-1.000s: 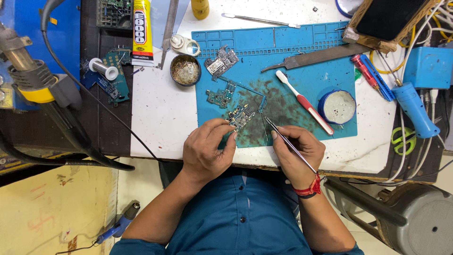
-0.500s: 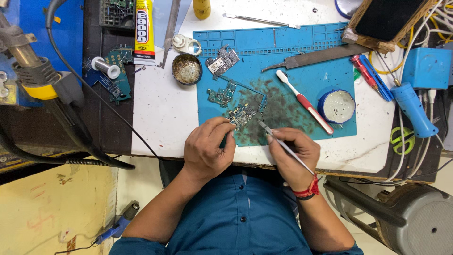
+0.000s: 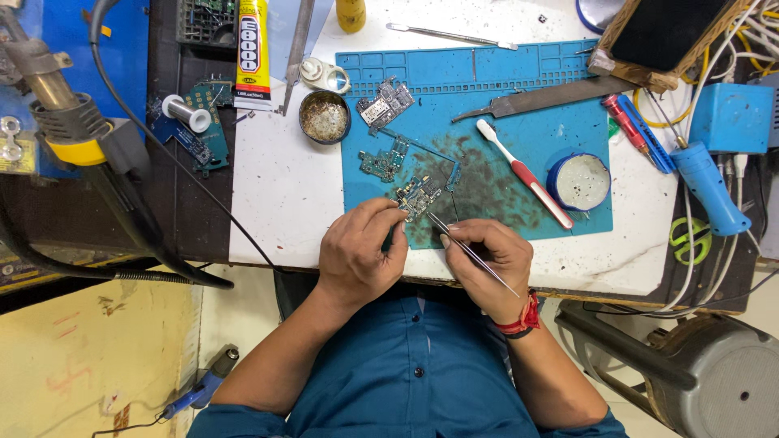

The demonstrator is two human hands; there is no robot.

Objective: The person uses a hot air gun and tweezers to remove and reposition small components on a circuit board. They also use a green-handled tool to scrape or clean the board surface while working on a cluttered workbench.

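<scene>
The circuit board [image 3: 419, 195] lies on the blue work mat [image 3: 519, 81], near its front edge. The left hand [image 3: 361, 255] pinches the board's near edge. The right hand [image 3: 487, 259] is clamped on tweezers [image 3: 471, 253], tips at the board. A toothbrush [image 3: 523, 173] and round tin [image 3: 578, 182] lie to the right.

A small green circuit board [image 3: 418, 195] lies flat on the stained blue mat [image 3: 487, 122], thin metal tweezers [image 3: 471, 253] slanting at its edge.
</scene>
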